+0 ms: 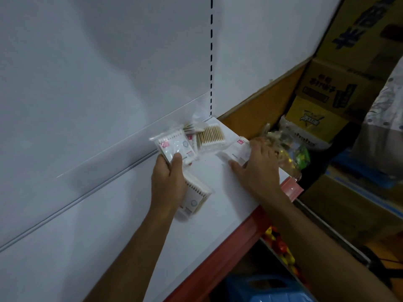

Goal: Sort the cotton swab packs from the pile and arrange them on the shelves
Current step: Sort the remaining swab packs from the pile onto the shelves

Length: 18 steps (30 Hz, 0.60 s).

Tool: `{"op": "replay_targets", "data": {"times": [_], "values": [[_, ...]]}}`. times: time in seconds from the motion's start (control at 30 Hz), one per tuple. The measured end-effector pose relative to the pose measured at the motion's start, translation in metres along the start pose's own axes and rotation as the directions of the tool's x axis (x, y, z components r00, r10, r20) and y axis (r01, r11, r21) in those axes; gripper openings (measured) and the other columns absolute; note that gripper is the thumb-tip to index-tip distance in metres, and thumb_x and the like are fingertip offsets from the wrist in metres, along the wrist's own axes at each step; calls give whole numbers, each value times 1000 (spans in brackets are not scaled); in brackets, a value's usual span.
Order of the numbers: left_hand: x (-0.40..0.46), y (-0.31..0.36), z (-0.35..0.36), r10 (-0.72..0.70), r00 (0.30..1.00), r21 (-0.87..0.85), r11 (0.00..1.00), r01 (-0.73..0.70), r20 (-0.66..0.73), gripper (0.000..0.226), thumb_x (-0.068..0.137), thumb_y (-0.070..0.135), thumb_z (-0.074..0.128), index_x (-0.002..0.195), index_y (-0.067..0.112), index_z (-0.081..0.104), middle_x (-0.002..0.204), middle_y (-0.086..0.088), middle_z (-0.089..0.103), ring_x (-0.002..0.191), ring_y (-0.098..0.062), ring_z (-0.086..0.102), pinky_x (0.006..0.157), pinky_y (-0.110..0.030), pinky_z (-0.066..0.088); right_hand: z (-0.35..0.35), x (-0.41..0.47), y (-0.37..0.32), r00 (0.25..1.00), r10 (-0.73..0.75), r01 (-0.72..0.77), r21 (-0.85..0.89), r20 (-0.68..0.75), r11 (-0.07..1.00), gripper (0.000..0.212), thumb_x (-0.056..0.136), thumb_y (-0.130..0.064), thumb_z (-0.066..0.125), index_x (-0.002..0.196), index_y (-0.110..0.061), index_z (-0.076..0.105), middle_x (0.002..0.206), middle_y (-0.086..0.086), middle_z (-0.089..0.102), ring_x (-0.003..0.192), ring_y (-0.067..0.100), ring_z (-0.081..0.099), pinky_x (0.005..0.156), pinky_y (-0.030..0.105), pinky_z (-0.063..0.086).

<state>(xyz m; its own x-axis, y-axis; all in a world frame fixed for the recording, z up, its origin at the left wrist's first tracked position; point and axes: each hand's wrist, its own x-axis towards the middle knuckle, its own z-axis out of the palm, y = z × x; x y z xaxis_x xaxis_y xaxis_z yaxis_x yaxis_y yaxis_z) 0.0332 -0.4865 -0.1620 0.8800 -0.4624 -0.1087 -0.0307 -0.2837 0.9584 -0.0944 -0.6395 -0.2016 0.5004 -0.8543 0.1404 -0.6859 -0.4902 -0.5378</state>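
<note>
My left hand [169, 177] grips a small stack of clear cotton swab packs [174, 144] with pink labels, held above the white shelf [130, 225]. Another swab pack [196, 197] lies flat on the shelf under my left wrist. A small pile of packs [209, 137] with wooden-stemmed swabs sits at the shelf's back corner. My right hand [258, 164] rests on a single pack [237, 150] near the shelf's right edge, thumb and fingers curled over it.
The white back panel [87, 73] rises behind the shelf, with a slotted upright [211, 62]. The shelf's front edge is a red strip [229, 243]. Right of the shelf stand cardboard boxes [331, 88] and a clear bag of coloured items [290, 149].
</note>
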Motion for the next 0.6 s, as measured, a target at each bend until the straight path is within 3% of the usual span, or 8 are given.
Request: {"op": "replay_targets", "data": {"times": [0.13, 0.3, 0.43, 0.53, 0.6], "values": [[1, -3, -12, 2, 1000, -37, 999, -3, -21, 17, 102, 31, 48, 110, 25, 61, 99, 5, 70, 87, -8, 67, 67, -23, 47, -2, -9, -21, 993, -117, 112, 174, 19, 978, 72, 79, -40, 78, 137, -13, 45, 135, 6, 51, 121, 22, 48, 97, 39, 47], [-3, -11, -42, -40, 998, -122, 992, 33, -51, 12, 102, 31, 49, 102, 34, 60, 92, 3, 76, 87, -16, 72, 77, -39, 56, -2, -29, -59, 944, -272, 162, 458, 186, 874, 68, 80, -30, 79, 138, -21, 43, 139, -1, 48, 123, 12, 47, 102, 38, 49], [-19, -14, -83, -70, 981, -170, 985, 39, -182, 11, 100, 31, 53, 98, 35, 63, 95, 6, 73, 88, -17, 70, 80, -45, 57, 19, -47, -96, 835, -484, 284, 549, 261, 786, 73, 78, -25, 80, 141, -22, 42, 145, -2, 38, 133, 11, 37, 108, 44, 45], [-39, -20, -129, -119, 944, -225, 973, 49, -309, 13, 89, 45, 55, 97, 41, 65, 99, 1, 73, 91, -31, 70, 82, -58, 56, 38, -69, -134, 738, -592, 306, 620, 325, 723, 76, 79, -36, 75, 145, -26, 39, 155, -5, 25, 143, 7, 26, 114, 37, 37], [-54, -26, -164, -140, 907, -265, 964, 33, -398, 11, 93, 41, 55, 96, 38, 65, 97, 2, 73, 91, -32, 70, 81, -62, 55, 46, -91, -165, 721, -618, 257, 707, 313, 658, 62, 85, -40, 68, 141, -29, 45, 153, -7, 27, 140, 0, 30, 110, 31, 40]]}}
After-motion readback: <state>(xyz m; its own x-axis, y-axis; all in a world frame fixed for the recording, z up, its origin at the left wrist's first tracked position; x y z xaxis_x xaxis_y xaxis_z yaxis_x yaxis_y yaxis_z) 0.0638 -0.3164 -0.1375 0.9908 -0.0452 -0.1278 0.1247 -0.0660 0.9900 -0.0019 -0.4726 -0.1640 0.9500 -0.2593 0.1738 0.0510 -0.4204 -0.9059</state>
